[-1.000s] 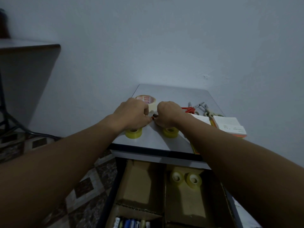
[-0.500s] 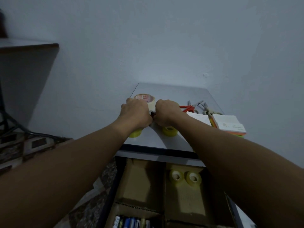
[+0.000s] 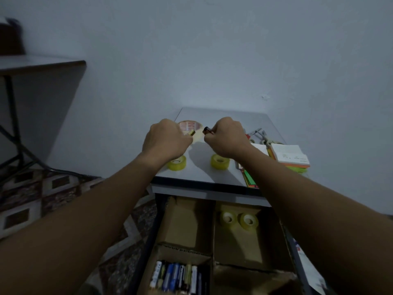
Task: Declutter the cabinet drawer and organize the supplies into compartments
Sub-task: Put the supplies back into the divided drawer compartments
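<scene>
Above the grey cabinet top (image 3: 200,173), my left hand (image 3: 164,140) grips a small yellowish cylinder, likely a battery (image 3: 192,132). Beside it my right hand (image 3: 226,138) grips a dark battery (image 3: 206,130). Behind both hands lies a wide tan tape roll (image 3: 190,125). Two yellow tape rolls (image 3: 177,163) (image 3: 220,161) stand near the top's front edge. Below, the open drawer (image 3: 293,243) has cardboard compartments: two clear tape rolls (image 3: 239,220) at the back right, several batteries (image 3: 180,277) at the front left.
Sticky note pads (image 3: 289,155), coloured paper (image 3: 249,177) and scissors (image 3: 258,133) crowd the right side of the cabinet top. A dark table (image 3: 42,62) stands at the left over a patterned floor (image 3: 32,199). A wall rises right behind the cabinet.
My hands were pressed together low on the cabinet top; they have lifted and parted, each now holding a small battery-like item.
</scene>
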Demonstrator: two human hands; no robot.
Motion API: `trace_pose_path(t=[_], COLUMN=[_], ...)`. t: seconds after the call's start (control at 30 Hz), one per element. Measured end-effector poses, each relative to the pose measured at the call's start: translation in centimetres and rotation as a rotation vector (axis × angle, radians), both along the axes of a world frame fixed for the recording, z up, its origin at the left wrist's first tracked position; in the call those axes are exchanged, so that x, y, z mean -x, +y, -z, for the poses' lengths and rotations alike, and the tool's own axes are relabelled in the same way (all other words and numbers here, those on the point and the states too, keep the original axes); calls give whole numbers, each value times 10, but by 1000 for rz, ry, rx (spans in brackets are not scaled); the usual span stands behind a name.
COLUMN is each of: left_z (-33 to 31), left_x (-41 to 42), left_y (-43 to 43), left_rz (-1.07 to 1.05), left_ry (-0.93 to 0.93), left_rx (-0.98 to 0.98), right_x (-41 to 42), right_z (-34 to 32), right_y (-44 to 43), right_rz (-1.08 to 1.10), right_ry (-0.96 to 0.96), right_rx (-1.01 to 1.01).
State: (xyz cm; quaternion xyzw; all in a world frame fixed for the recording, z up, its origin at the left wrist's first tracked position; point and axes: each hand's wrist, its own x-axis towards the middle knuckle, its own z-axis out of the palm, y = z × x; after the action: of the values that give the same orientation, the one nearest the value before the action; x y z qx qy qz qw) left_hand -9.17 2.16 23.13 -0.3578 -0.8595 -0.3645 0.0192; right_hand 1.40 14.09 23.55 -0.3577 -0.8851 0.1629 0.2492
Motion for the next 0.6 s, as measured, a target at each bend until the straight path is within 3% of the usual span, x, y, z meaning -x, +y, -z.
trace_pose_path(t=[0.6], left_z=[70], left_x=[-79], left_y=[-105], left_rz=[137], left_ry=[-295], left_rx=[87], right_x=[-99], right_z=[69], right_y=[-110], right_rz=[-69], right_ry=[162], right_rx=[500])
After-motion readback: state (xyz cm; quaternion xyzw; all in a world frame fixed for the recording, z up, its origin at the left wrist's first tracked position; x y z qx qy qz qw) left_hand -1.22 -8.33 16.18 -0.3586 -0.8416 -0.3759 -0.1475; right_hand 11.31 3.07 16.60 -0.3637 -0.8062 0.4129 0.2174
